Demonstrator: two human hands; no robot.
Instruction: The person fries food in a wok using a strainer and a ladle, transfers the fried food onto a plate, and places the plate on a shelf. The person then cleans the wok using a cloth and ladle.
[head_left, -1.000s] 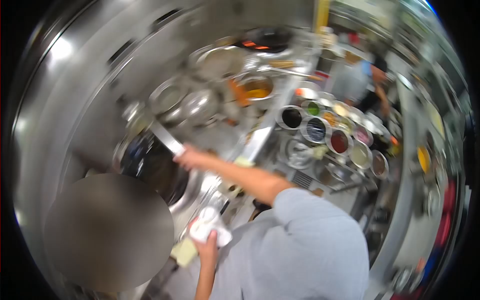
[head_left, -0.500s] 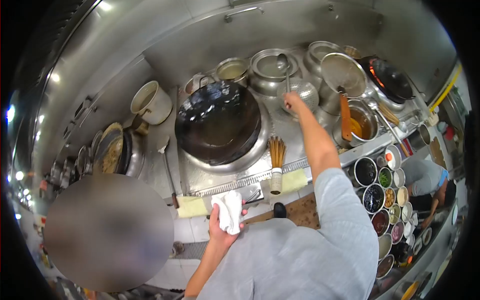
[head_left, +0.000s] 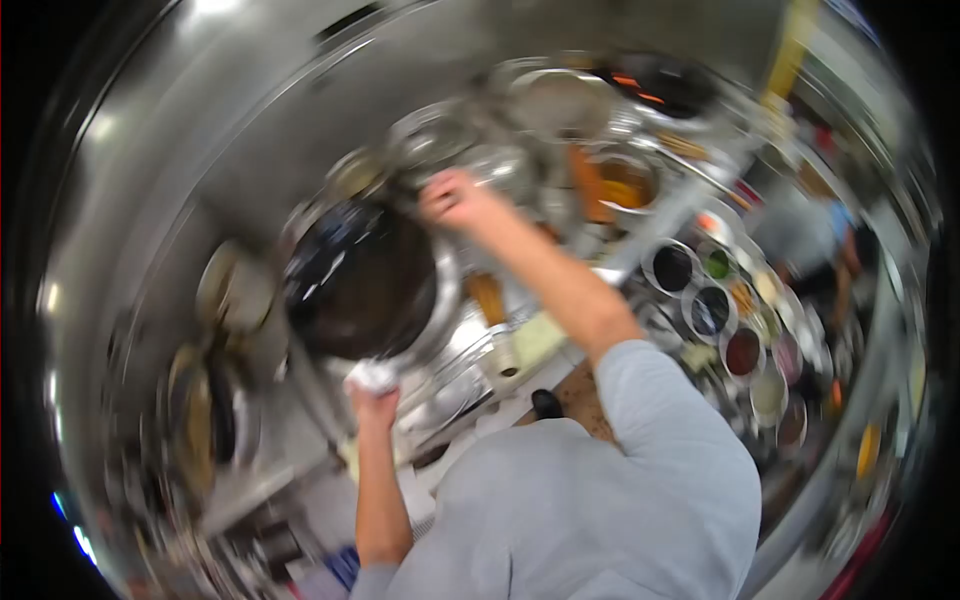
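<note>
My left hand [head_left: 375, 408] is closed on a folded white cloth [head_left: 372, 376] at the near rim of a large black wok [head_left: 365, 285]. The cloth meets the rim; blur hides how firmly it grips there. Beyond the wok's right side, my right hand [head_left: 455, 198] is a closed fist in the air. Half a second ago it had a ladle's handle in it; now the ladle itself is smeared and cannot be picked out. To the right of the wok lies a bamboo brush [head_left: 487, 300] with a pale wrapped handle.
Lidded pots [head_left: 435, 135] stand behind the wok. At right are a strainer [head_left: 560, 105], a pot of orange liquid [head_left: 625, 180] and another wok [head_left: 670, 88] with a glow by it. Several ingredient bowls [head_left: 742, 352] fill the right side, near a bent-over person [head_left: 800, 235].
My view has turned, and everything is blurred. My left hand has moved forward with the cloth to the wok's rim. My right hand has come left from the perforated skimmer toward the wok.
</note>
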